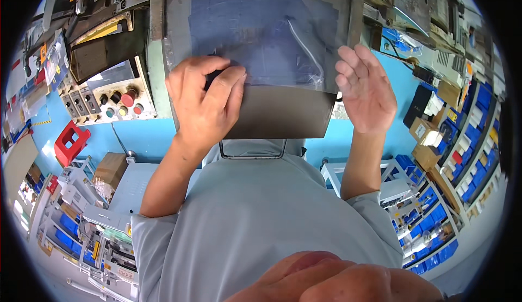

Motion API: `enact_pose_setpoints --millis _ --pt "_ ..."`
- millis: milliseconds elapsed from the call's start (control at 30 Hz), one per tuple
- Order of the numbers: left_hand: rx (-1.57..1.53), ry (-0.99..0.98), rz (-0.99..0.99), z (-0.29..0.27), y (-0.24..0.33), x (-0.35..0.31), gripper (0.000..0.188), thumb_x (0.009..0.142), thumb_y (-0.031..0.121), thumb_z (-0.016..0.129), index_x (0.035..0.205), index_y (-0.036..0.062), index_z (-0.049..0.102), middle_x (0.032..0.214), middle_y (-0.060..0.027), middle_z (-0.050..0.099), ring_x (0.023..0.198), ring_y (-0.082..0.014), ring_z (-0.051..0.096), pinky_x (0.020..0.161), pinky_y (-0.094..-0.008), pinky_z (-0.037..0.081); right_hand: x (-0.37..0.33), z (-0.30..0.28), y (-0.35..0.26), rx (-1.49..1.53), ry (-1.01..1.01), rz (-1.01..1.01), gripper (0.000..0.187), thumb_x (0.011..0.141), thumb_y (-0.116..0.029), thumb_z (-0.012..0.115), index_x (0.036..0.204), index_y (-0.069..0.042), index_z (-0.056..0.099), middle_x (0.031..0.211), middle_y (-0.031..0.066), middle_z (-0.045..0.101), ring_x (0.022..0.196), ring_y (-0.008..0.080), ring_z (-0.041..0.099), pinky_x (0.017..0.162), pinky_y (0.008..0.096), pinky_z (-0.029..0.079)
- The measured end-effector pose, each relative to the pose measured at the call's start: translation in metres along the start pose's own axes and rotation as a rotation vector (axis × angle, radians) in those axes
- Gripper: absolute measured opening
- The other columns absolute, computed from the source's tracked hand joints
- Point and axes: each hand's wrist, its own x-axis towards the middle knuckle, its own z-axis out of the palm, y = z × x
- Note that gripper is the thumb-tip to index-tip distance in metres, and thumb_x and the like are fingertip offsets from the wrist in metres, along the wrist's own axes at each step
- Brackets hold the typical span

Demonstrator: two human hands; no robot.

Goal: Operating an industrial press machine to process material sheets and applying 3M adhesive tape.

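Observation:
My left hand [206,95] is over the left part of a dark blue sheet [255,35]. Its fingers are curled in toward the thumb, around something small and dark that I cannot make out. To the right, my right hand [367,90] is raised beside the edge of a clear plastic film [179,8], palm turned inward. Its fingers are loosely bent and nothing shows in them. The film covers the blue sheet and looks creased, with a bright curved streak on it. Below it a dark grey-brown plate [277,111] juts toward my body.
A control panel [117,95] with coloured buttons and knobs stands at the left. A red plastic stool [70,142] and a cardboard box [109,168] are lower left. Shelves with blue bins [473,139] line the right side. A thin metal bar frame [253,156] sits close to my body.

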Motion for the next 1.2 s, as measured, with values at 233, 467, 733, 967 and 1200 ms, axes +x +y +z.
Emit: enact_pose_setpoints --millis 233,467,733,967,1200 --pt "-0.211 -0.056 0.164 -0.008 0.017 -0.035 0.031 0.067 0.007 0.077 0.097 0.0102 0.068 0.099 -0.0079 0.063 0.081 -0.0265 0.06 0.072 -0.0387 0.048 -0.002 0.025 0.013 -1.804 0.001 -0.404 0.036 0.081 -0.002 0.071 0.117 -0.005 0.068 0.12 0.0111 0.066 0.106 0.0319 0.061 0.091 0.0364 0.048" --pt "-0.336 -0.585 0.011 -0.034 0.081 -0.089 0.021 0.081 0.02 0.076 0.088 0.007 0.061 0.091 -0.0117 0.066 0.075 -0.0275 0.065 0.07 -0.0371 0.053 -0.006 0.025 0.024 -2.085 -0.088 -0.47 0.039 0.081 -0.014 0.075 0.119 -0.008 0.067 0.13 0.0067 0.06 0.115 0.031 0.054 0.099 0.0433 0.04" --pt "-0.136 -0.65 -0.059 -0.026 0.091 -0.114 0.034 0.09 0.032 0.069 0.07 0.0078 0.056 0.062 -0.0093 0.061 0.054 -0.0257 0.062 0.049 -0.037 0.048 -0.009 0.03 0.033 -2.128 -0.07 -0.574 0.037 0.083 -0.019 0.074 0.117 -0.008 0.067 0.129 0.0086 0.059 0.113 0.0336 0.056 0.098 0.0451 0.04" --pt "-0.09 -0.656 -0.062 -0.039 0.103 -0.137 0.036 0.09 0.037 0.067 0.07 0.0077 0.059 0.062 -0.0079 0.063 0.054 -0.0228 0.064 0.049 -0.0341 0.049 -0.033 0.034 0.043 -2.173 -0.242 -0.597 0.044 0.082 -0.028 0.075 0.12 -0.007 0.065 0.136 0.0132 0.055 0.126 0.034 0.051 0.102 0.0491 0.039" --pt "-0.148 -0.879 -0.118 -0.05 0.114 -0.17 0.04 0.093 0.041 0.062 0.073 0.0071 0.063 0.062 -0.0102 0.066 0.054 -0.028 0.066 0.048 -0.0388 0.05 -0.039 0.03 0.042 -2.246 -0.259 -0.455 0.056 0.087 -0.036 0.071 0.133 -0.008 0.057 0.148 0.0152 0.046 0.136 0.0348 0.043 0.112 0.0541 0.03"
